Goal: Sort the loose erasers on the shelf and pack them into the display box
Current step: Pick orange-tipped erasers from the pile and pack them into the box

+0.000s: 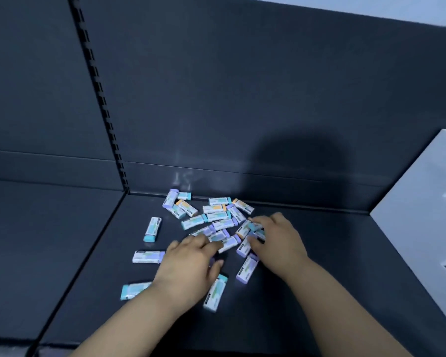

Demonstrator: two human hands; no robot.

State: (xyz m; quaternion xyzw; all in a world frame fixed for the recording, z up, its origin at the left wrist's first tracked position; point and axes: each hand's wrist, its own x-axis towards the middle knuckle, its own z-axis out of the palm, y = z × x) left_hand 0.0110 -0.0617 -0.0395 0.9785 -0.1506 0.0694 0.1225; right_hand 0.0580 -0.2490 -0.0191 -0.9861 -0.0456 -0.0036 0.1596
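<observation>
Loose erasers (216, 215) lie heaped near the back edge of the shelf (319, 253), long axes every way. The left hand (188, 264) rests flat on them, grip open; the right hand (278, 243) curls over several, hold unclear. The display box (417, 228) sits at the right edge, nearer that hand

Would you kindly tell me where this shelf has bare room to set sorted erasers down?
Bare shelf lies between the right hand and the white box, and across the left shelf beyond the seam. It is crowded in the eraser pile by the back wall, with strays around the left hand.
</observation>
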